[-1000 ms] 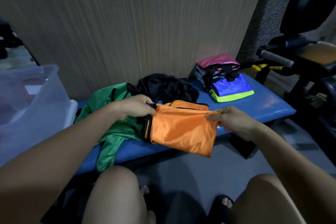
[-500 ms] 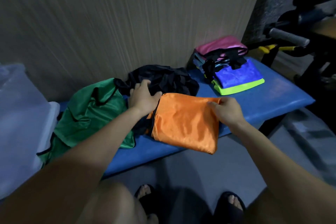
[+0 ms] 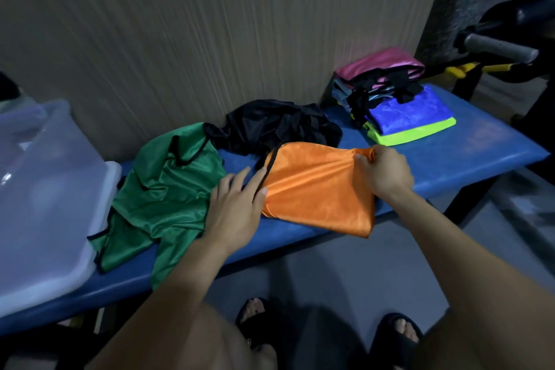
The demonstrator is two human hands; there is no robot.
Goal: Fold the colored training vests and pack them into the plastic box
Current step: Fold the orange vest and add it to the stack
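Clearly soft and slippery, the orange vest [image 3: 318, 186] lies on the worktop [image 3: 480, 147] between both hands: right hand [image 3: 383, 171] pinches its far corner, left hand [image 3: 234, 207] rests flat, fingers straight, at its edge.

No legible text, label, brand or number found on any surface. Vests and box carry no readable markings.

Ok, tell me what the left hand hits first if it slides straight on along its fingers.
Probably the black vest: the left hand lies flat, fingers aimed up-right past the orange vest edge. Depth is unclear.
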